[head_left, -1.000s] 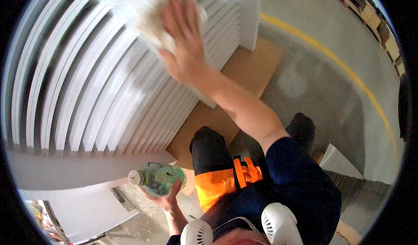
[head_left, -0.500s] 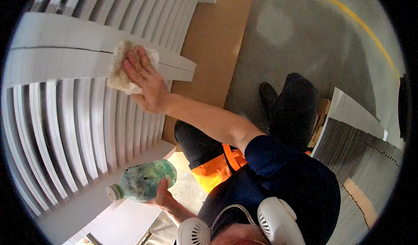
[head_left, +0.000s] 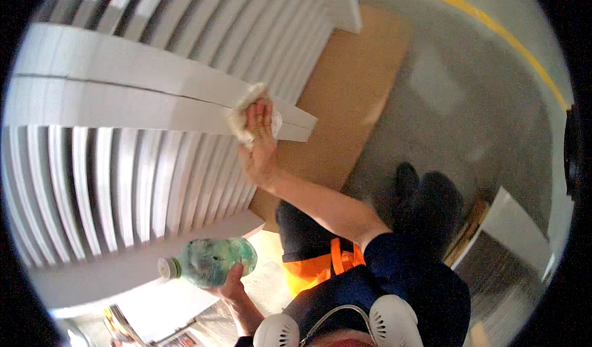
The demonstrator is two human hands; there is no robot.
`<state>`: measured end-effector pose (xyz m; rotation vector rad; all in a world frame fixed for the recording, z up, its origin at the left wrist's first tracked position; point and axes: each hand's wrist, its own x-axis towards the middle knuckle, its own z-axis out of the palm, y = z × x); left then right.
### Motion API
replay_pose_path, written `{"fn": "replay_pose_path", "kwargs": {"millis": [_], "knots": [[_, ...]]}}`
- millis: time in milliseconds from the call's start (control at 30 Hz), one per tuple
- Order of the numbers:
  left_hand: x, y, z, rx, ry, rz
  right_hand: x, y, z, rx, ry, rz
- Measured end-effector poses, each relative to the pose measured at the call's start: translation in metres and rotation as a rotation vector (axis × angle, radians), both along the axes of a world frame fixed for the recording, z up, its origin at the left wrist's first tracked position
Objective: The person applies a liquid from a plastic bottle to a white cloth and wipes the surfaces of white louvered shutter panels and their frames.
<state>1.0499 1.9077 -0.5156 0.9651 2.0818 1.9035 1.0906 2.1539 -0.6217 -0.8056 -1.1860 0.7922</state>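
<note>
My right hand (head_left: 261,138) presses a cream-coloured rag (head_left: 239,120) onto the white rail (head_left: 166,95) of a slatted panel, its fingers stretched over the cloth. A dark seam runs lengthwise along this rail, and the rag covers part of it near the rail's right end. In my left hand (head_left: 233,287), low in the view, is a clear greenish plastic bottle (head_left: 213,262), lying on its side with its pale cap (head_left: 165,267) pointing left. Smudges on the bottle make its contents hard to make out.
White slats (head_left: 142,186) stand in rows on both sides of the rail. Brown cardboard (head_left: 351,82) lies on the grey floor (head_left: 456,106) beyond the panel's end. At the right, a stack of sheets (head_left: 493,254) rests by some wood (head_left: 468,227). A yellow line (head_left: 481,15) curves across the floor.
My right hand and the rag have slid right along the rail, toward its end. The view has shifted, with the panel reaching farther right. My left hand still holds the bottle.
</note>
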Motion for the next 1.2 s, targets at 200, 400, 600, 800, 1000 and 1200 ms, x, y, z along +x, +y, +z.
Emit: {"fn": "replay_pose_path", "kwargs": {"millis": [200, 400, 600, 800, 1000, 1200], "knots": [[0.022, 0.041, 0.068, -0.007, 0.004, -0.055, 0.035, 0.018, 0.184, 0.642, -0.083, 0.154], [0.053, 0.062, 0.204, -0.193, -0.001, -0.154, 0.141, 0.023, 0.264, -0.638, 0.757, 0.702], [0.049, 0.076, 0.285, -0.369, 0.119, -0.266, 0.205, -0.003, 0.346, -0.747, 1.003, 0.768], [0.066, 0.093, 0.406, -0.360, 0.389, -0.470, 0.220, -0.035, 0.445, -0.722, 0.778, 0.891], [0.069, 0.060, 0.492, -0.298, 0.421, -0.533, 0.211, -0.080, 0.574, -0.642, 0.515, 0.886], [0.042, 0.008, 0.489, -0.362, 0.517, -0.438, 0.183, -0.108, 0.580, -0.835, 0.469, 0.877]]}}
